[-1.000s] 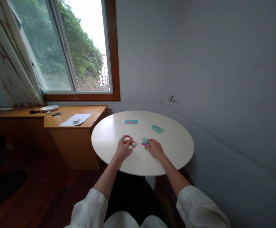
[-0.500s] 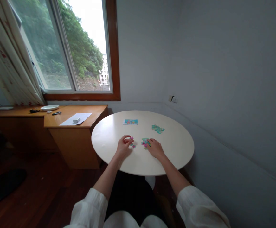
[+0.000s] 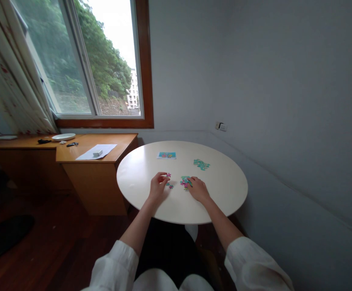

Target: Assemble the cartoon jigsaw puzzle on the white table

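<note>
Reaching forward from white sleeves (image 3: 115, 258), both forearms cross the near edge of the table. The left hand (image 3: 158, 186) is raised slightly, palm turned inward, thumb and forefinger drawn to a narrow pinch on a pink piece (image 3: 169, 175). The right hand (image 3: 198, 189) is palm down, fingers bent onto the mixed pile (image 3: 184, 181); whether it grips any piece there cannot be told, as the fingers hide the contact.

Loose pieces (image 3: 171, 186) lie on the tabletop just beneath the left fingers, apart from the mixed pile. Beyond the hands, a green pile (image 3: 201, 164) rests to the right and a picture card (image 3: 166, 155) lies flat to the left. The table (image 3: 136, 178) is round, pale and smooth. Left of it is a wooden desk (image 3: 124, 141) bearing paper (image 3: 85, 155), a small box (image 3: 97, 153) and a white plate (image 3: 63, 137). Behind are a pale wall (image 3: 188, 81) with a socket (image 3: 222, 127), and a window (image 3: 109, 60) with a curtain (image 3: 18, 81).

Both hands are well inside the rim. Tabletop extends outward on either side of them; a gap separates the hands. The green pile and card lie short of the far edge.
</note>
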Demonstrator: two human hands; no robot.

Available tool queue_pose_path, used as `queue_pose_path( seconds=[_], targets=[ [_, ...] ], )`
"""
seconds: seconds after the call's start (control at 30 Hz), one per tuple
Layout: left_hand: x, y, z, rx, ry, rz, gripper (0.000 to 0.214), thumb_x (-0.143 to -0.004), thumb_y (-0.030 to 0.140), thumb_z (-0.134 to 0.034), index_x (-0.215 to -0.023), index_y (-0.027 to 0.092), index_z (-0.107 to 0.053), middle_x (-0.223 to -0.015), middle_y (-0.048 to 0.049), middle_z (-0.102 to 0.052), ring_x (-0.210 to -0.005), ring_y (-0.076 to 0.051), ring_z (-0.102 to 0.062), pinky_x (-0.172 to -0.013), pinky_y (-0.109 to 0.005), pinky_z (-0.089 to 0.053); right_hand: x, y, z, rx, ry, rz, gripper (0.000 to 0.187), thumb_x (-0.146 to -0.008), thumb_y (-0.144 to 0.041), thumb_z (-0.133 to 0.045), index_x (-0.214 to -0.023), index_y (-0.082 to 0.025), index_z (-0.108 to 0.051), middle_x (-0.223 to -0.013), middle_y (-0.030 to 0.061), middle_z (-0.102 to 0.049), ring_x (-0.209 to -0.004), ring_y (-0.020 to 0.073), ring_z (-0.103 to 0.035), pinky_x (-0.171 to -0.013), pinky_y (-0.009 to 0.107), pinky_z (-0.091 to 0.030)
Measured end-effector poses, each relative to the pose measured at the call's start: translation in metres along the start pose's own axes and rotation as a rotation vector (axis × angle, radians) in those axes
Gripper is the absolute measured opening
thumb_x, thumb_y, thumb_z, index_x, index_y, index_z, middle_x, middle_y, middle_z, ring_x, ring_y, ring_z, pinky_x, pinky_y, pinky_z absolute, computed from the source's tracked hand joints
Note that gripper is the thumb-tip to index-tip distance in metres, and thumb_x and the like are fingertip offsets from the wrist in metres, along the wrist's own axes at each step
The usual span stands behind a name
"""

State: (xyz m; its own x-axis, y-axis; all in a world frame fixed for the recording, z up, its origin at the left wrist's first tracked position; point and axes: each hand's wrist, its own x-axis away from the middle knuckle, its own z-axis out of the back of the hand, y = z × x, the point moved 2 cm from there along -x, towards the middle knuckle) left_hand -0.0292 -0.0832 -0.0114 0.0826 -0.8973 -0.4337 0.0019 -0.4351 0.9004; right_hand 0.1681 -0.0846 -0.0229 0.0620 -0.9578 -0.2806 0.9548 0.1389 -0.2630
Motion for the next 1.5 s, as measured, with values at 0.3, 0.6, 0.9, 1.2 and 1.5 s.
queue_pose_path(
  seconds=[0.3, 0.6, 0.9, 1.2, 1.5],
  targets=[
    [0.001, 0.001, -0.002, -0.095, -0.001, -0.074, 0.017, -0.066, 0.025, -0.065, -0.081, 0.018, -0.06, -0.069, -0.0032, -0.065, -0.065, -0.014, -0.061, -0.064, -0.027, -0.05, 0.002, -0.002, 0.002, 0.0, -0.018, -0.012, 0.038, -0.084, -0.031, -0.037, -0.117, -0.021, -0.052, -0.123, 0.0063, -0.05, -0.109, 0.0173, -0.046, -0.093, 0.028, -0.029],
    [0.003, 0.006, -0.002, -0.048, 0.002, -0.08, 0.019, -0.065, 0.031, -0.067, -0.079, 0.019, -0.063, -0.071, -0.0046, -0.065, -0.066, -0.015, -0.06, -0.064, -0.028, -0.049, 0.001, -0.002, 0.001, -0.009, -0.01, -0.011, 0.037, -0.083, -0.03, -0.038, -0.116, -0.021, -0.053, -0.122, 0.0068, -0.051, -0.111, 0.0176, -0.045, -0.095, 0.029, -0.029],
    [0.003, 0.007, -0.003, -0.073, 0.007, -0.076, 0.018, -0.066, 0.027, -0.065, -0.08, 0.017, -0.063, -0.07, -0.0045, -0.065, -0.065, -0.014, -0.059, -0.063, -0.027, -0.048, 0.003, -0.004, 0.005, -0.004, -0.007, 0.003, 0.037, -0.083, -0.029, -0.037, -0.115, -0.02, -0.053, -0.119, 0.0074, -0.052, -0.108, 0.0181, -0.047, -0.092, 0.029, -0.031],
    [0.004, 0.01, -0.002, -0.063, 0.008, -0.073, 0.016, -0.066, 0.024, -0.065, -0.08, 0.016, -0.064, -0.07, -0.004, -0.065, -0.066, -0.014, -0.059, -0.063, -0.026, -0.047, 0.002, -0.003, 0.002, -0.01, -0.016, -0.008, 0.038, -0.083, -0.029, -0.037, -0.116, -0.02, -0.053, -0.122, 0.0077, -0.05, -0.111, 0.0182, -0.045, -0.094, 0.029, -0.029],
    [0.004, 0.012, -0.003, -0.042, 0.022, -0.064, 0.017, -0.064, 0.024, -0.065, -0.079, 0.016, -0.063, -0.067, -0.0026, -0.063, -0.064, -0.014, -0.057, -0.062, -0.026, -0.046, 0.001, -0.001, 0.0, -0.012, -0.017, -0.01, 0.038, -0.084, -0.03, -0.037, -0.117, -0.021, -0.052, -0.122, 0.0071, -0.05, -0.11, 0.0177, -0.045, -0.094, 0.029, -0.028]
  ],
)
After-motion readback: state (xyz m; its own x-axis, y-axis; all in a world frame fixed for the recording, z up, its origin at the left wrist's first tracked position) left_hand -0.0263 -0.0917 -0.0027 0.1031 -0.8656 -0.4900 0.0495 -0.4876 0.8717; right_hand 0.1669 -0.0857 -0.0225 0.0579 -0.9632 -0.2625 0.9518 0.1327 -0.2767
